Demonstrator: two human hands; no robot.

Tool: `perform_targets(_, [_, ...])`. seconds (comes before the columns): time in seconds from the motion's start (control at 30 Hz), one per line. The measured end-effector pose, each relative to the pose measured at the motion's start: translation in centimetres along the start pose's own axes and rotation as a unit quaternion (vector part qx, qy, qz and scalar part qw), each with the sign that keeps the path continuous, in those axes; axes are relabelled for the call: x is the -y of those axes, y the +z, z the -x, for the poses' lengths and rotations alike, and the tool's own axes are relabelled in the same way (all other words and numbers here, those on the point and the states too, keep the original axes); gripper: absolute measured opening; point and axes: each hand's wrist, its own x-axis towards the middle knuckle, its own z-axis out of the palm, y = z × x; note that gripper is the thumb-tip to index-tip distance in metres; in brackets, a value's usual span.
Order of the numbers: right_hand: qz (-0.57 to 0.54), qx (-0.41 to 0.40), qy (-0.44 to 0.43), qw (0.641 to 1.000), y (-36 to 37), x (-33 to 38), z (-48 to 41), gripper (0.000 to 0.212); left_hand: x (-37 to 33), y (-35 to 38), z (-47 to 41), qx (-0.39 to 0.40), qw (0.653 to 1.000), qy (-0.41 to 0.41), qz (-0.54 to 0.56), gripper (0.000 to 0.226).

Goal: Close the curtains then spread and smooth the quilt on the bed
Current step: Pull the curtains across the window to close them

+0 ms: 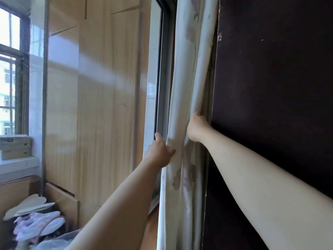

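A pale curtain (182,98) with faded brownish flower prints hangs bunched in a narrow strip between the grey window frame (163,73) and a dark wardrobe side. My left hand (159,152) grips the curtain's left edge at about mid height. My right hand (195,128) reaches a little higher and its fingers are tucked into the folds on the curtain's right side, gripping the cloth. Both arms are stretched forward. No bed or quilt is in view.
A dark brown wardrobe panel (270,87) fills the right. Through the glass lies a balcony with light wooden cabinets (100,105), an outer window (12,69), stacked boxes (14,147) on a ledge, and a heap of clothes and hangers (34,222) at the lower left.
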Motion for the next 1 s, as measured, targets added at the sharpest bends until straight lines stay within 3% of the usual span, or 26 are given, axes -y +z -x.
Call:
perform_targets(0.13, [-0.016,-0.011,-0.054,0.998,-2.1,-0.9,2.3,0.054,-0.7,-3.1,3.1,-0.004,1.000,-0.022,0.003,0.068])
perform_targets(0.47, [-0.002,0.027,-0.079,0.997,-5.4,-3.4,9.3,0.057,-3.7,-8.5,12.6,-0.042,0.998,-0.055,-0.015,0.070])
perform_targets(0.73, [-0.036,0.055,-0.155,0.986,-6.4,-5.4,16.5,0.033,-5.5,-11.1,22.4,-0.073,0.994,-0.081,-0.032,0.074])
perform_targets(1.0, [-0.099,0.063,-0.191,0.975,-7.7,-5.2,23.1,0.046,-6.5,-14.4,30.3,-0.102,0.989,-0.092,-0.059,0.083])
